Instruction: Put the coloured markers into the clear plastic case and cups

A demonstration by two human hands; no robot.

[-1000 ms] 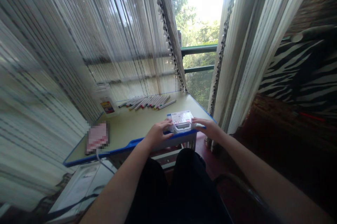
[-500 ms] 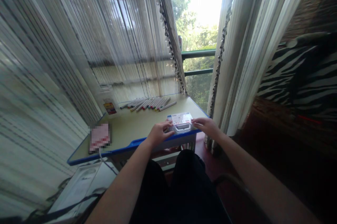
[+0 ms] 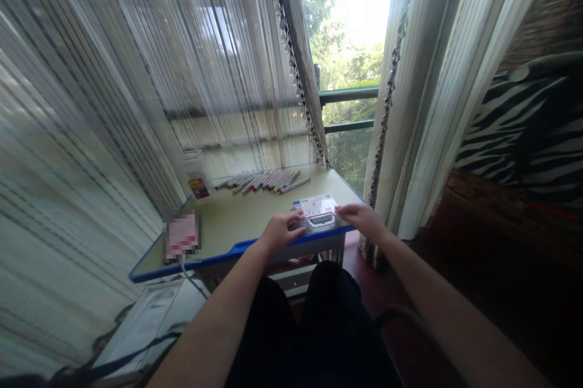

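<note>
Your left hand (image 3: 280, 231) and right hand (image 3: 362, 218) clamp the small clear plastic case (image 3: 320, 213) from either side, fingers curled onto its ends, at the near right edge of the desk (image 3: 228, 224). Farther off, a row of markers (image 3: 264, 181) lies by the curtain (image 3: 136, 72).

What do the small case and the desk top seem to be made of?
The case looks like clear, glossy plastic: light glints on it and a printed label shows on top. The desk top looks like matte, pale laminate board, with a blue, probably plastic, edge band.
</note>
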